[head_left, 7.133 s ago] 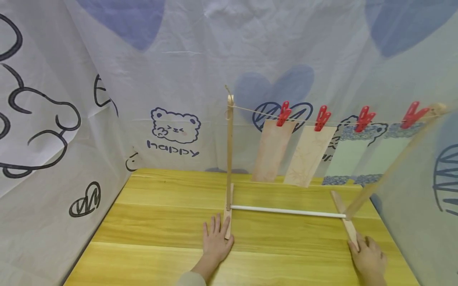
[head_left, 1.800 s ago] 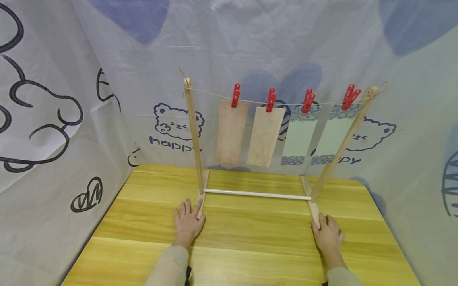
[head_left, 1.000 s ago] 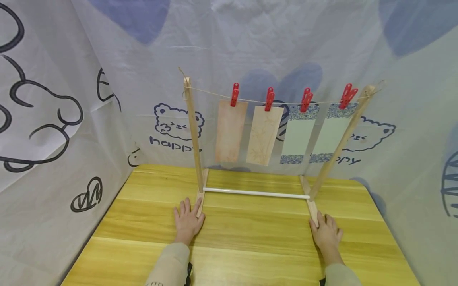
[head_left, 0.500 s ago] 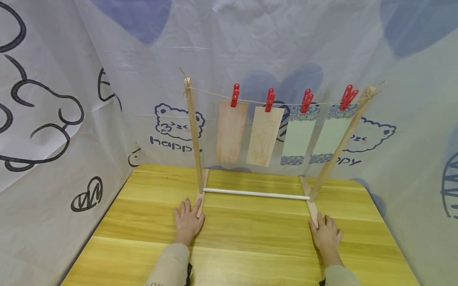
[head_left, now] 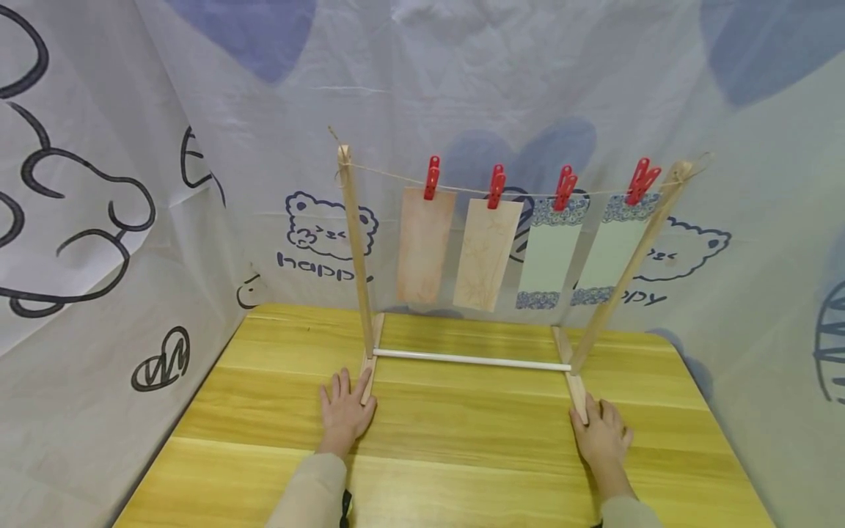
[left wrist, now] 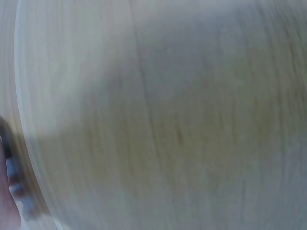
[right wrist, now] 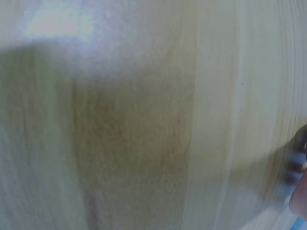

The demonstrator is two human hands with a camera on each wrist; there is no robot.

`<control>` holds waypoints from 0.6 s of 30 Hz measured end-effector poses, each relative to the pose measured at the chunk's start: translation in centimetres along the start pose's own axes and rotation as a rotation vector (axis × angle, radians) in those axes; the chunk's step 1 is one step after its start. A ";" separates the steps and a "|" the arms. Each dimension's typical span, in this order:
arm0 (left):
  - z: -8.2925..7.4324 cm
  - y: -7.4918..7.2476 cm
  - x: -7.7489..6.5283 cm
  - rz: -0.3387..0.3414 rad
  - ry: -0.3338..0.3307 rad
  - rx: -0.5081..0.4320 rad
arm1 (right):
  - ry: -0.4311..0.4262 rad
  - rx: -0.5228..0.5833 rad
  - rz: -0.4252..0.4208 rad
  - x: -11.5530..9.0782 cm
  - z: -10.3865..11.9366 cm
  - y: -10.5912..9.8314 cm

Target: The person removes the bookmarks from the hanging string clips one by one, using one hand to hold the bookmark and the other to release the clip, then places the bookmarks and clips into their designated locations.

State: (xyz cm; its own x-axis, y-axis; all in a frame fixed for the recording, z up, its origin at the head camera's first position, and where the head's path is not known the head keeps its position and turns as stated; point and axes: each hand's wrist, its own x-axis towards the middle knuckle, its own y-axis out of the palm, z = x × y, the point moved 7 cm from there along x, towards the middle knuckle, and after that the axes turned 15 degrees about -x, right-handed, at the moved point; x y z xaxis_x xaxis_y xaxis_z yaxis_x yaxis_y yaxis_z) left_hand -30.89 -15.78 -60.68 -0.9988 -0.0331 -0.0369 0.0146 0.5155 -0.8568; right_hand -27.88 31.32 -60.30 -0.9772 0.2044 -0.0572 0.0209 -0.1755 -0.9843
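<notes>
A small wooden clothesline stand [head_left: 356, 249] stands on the table, with two posts, flat feet and a white crossbar [head_left: 472, 359]. Several red clothespins [head_left: 496, 187] clip paper strips to its string: a pinkish one [head_left: 425, 246], a cream one [head_left: 487, 253] and two pale green ones with blue patterned ends [head_left: 551, 253]. My left hand [head_left: 346, 416] holds the front end of the left foot between thumb and index finger, its other fingers spread on the tabletop. At the right foot [head_left: 576, 396], my right hand [head_left: 602, 433] grips the front end. Both wrist views show mostly tabletop.
The yellow wood-grain table [head_left: 462, 469] reaches back to a white cloth backdrop [head_left: 422, 73] printed with hearts and bears. More of this cloth hangs at the left and right. The strips hang in front of the back cloth.
Since the earliest frame, the stand has shifted left and farther back, both hands moving with it on its feet. Over the last second it has barely moved.
</notes>
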 end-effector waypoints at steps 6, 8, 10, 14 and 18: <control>0.0 -0.1 0.1 -0.011 0.009 0.000 | -0.017 -0.010 0.001 0.1 -0.1 0.2; -0.1 -0.1 0.0 -0.010 0.009 0.000 | -0.029 -0.016 0.010 0.1 0.0 0.3; -0.2 -0.1 0.0 -0.004 0.006 0.010 | -0.034 -0.016 0.025 0.1 -0.1 0.6; -0.4 0.0 -0.1 0.001 0.015 0.032 | -0.032 0.003 0.037 0.0 -0.1 0.8; -0.5 0.0 -0.3 -0.008 0.030 0.053 | -0.022 0.029 0.005 -0.4 -0.1 0.7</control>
State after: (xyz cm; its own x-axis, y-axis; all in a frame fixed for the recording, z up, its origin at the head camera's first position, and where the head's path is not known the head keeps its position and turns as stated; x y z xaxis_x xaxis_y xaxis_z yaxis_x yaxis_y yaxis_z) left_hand -30.61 -15.32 -60.44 -0.9998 -0.0107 -0.0154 0.0086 0.4689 -0.8832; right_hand -27.49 31.24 -60.95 -0.9815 0.1828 -0.0579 0.0198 -0.2039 -0.9788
